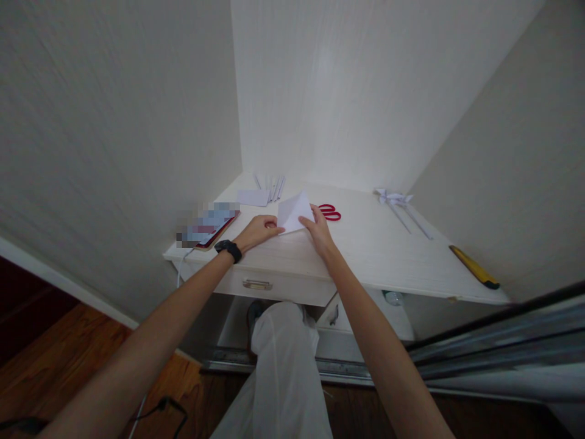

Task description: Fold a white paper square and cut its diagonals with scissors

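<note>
A folded sheet of white paper is held between both hands just over the desk, one corner pointing up and away from me. My left hand pinches its lower left corner between thumb and fingers. On its right edge, my right hand grips the paper with the thumb on top and the fingers behind. Just beyond that hand lies a pair of scissors with red handles; the blades are hidden. Farther back on the left rest a flat white paper piece and several thin white paper sticks.
Two paper pinwheel-like pieces on sticks lie at the back right. A yellow and black tool rests by the right wall. At the left edge is a tablet or phone with a cable. White panels enclose the desk on three sides.
</note>
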Demonstrator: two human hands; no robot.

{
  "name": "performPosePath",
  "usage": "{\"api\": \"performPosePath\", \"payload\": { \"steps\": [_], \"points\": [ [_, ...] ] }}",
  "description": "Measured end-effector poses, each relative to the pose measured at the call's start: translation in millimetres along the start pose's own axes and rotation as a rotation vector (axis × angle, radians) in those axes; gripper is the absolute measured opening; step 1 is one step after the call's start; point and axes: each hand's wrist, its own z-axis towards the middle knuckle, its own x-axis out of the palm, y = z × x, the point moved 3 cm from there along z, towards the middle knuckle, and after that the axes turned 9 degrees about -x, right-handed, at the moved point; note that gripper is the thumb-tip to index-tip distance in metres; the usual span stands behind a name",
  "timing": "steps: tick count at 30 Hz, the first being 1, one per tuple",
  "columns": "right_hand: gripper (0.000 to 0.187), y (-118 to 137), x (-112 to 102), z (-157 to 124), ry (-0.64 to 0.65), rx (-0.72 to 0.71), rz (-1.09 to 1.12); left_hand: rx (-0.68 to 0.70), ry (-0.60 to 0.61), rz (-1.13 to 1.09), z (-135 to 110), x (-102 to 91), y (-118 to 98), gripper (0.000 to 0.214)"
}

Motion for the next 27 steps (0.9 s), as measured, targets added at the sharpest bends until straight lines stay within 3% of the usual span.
{"api": "performPosePath", "payload": {
  "steps": [6, 10, 14, 17, 21, 27],
  "points": [
    [0.048, 5, 1, -1, 0.028, -0.003, 0.059, 0.029, 0.075, -0.003, 4, 2.1, 5, 0.027],
    [0.057, 9, 1, -1, 0.051, -0.093, 0.085, 0.042, 0.058, 0.001, 8, 1.1, 10, 0.028],
    [0.062, 8, -1, 0, -0.001, -0.088, 0.032, 0.039, 0.033, 0.065, 5, -0.8, 6, 0.031],
    [0.053, 7, -3, 0, -0.036, -0.085, 0.01, 0.037, 0.015, 0.121, 2, -1.9, 1, 0.032],
    [0.029, 12, -2, 1, 0.033, -0.151, -0.049, 0.034, 0.02, 0.124, 2, -2.3, 1, 0.033],
    [0.033, 12, 0, -2, 0.151, -0.139, -0.099, 0.046, 0.018, 0.115, 2, -2.9, 2, 0.032]
  ]
}}
